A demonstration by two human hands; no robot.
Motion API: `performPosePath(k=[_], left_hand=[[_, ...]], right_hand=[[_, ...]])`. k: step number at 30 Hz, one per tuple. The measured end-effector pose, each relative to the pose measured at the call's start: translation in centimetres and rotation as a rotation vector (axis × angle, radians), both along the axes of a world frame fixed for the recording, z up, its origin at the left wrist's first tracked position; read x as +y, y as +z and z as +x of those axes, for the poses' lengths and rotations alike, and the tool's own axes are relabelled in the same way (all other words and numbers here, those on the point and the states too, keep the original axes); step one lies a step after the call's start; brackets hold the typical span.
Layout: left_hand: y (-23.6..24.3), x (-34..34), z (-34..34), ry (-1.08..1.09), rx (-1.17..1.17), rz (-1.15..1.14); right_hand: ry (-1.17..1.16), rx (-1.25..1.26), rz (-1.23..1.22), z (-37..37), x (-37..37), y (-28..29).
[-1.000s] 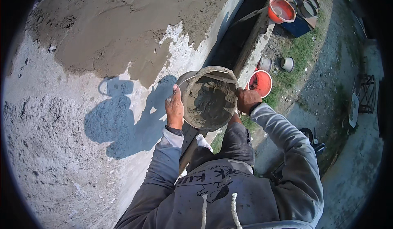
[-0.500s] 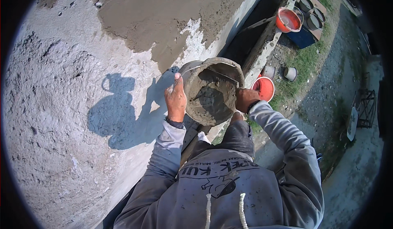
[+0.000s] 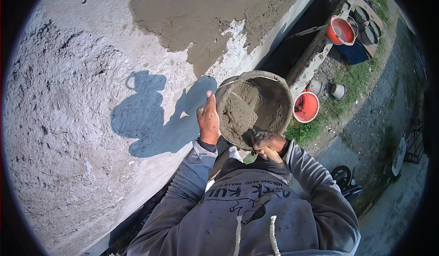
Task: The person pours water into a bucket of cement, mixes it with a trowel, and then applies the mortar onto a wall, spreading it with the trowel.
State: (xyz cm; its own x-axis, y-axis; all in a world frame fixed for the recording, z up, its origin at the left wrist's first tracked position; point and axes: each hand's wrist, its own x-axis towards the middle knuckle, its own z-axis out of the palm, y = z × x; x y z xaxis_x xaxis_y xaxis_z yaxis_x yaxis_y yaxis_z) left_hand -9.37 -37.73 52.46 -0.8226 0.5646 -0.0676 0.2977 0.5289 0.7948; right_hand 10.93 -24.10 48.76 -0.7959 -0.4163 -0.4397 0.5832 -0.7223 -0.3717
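A round, mortar-caked bucket point(image 3: 280, 91) is held up in front of my body, with wet grey mortar inside. My left hand point(image 3: 209, 121) grips its left side, thumb upward along the rim; the other fingers are mostly hidden. At the near right rim, my right hand point(image 3: 269, 144) is closed around the wooden handle of a trowel point(image 3: 274, 157). The trowel's blade reaches into the bucket and appears covered with mortar, so its outline is only partly visible.
To the left rises a rough pale wall point(image 3: 68, 118), partly coated with fresh grey plaster point(image 3: 201, 18). Below on the right are a red bucket point(image 3: 306, 107), another red bucket point(image 3: 340, 31) on a ledge, small grey containers point(image 3: 338, 91) and grass point(image 3: 354, 82). A motorbike wheel point(image 3: 340, 176) shows lower right.
My right hand has moved from the bucket's right rim to its near side, and the trowel blade now lies flat over the mortar. The bucket sits slightly farther right in view.
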Motion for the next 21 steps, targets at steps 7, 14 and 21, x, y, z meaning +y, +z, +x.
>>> performPosePath(k=[7, 14, 21], left_hand=[[-1.1, -0.2, 2.1, 0.516, -0.835, 0.467], [-9.5, -3.8, 3.4, 0.585, -0.902, 0.358], [-14.4, -6.7, 2.7, 0.69, -1.04, 0.342]], right_hand=[[0.025, 0.056, 0.223, 2.1, 2.4, -2.8], [-0.228, -0.043, 0.151, 4.0, 2.2, -8.2], [-0.657, -0.225, 0.235, 10.3, 3.3, -13.4]])
